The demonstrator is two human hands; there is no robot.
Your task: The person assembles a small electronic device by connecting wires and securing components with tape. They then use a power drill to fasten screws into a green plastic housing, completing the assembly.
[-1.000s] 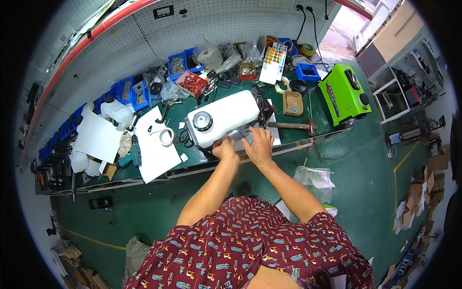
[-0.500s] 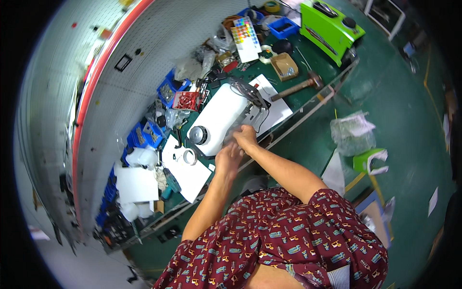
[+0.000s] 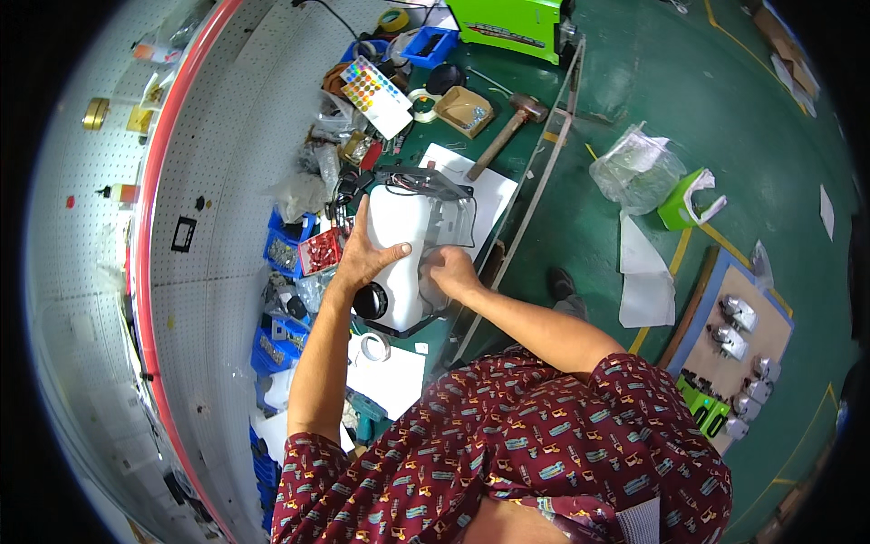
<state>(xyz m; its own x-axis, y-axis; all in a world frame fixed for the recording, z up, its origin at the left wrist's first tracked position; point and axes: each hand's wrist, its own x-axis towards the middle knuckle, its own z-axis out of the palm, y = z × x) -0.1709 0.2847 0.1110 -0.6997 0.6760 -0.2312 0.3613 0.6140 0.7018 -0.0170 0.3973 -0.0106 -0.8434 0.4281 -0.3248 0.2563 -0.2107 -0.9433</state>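
A white plastic tank [image 3: 395, 222] with a black screw cap [image 3: 370, 300] stands on the bench in front of me. My left hand [image 3: 366, 259] grips its left side, thumb on top and fingers over the far edge. On the tank's right side, my right hand [image 3: 451, 273] is closed with curled fingers against the grey metal housing [image 3: 453, 218]. Whatever those fingers hold is hidden. Black cables [image 3: 412, 184] lie bundled across the tank's far end, beside a dark frame.
A hammer [image 3: 500, 145] and a cardboard tray [image 3: 464, 111] lie beyond the tank. Blue bins [image 3: 284, 247] and a red box of small parts [image 3: 319, 252] line the left. A tape roll [image 3: 374, 346] sits nearer me. The green machine [image 3: 507, 25] stands at the back.
My left hand has moved from beside my right hand to the tank's left side and grips it. My right hand stays by the housing. The view has turned, shifting the bench in the picture.
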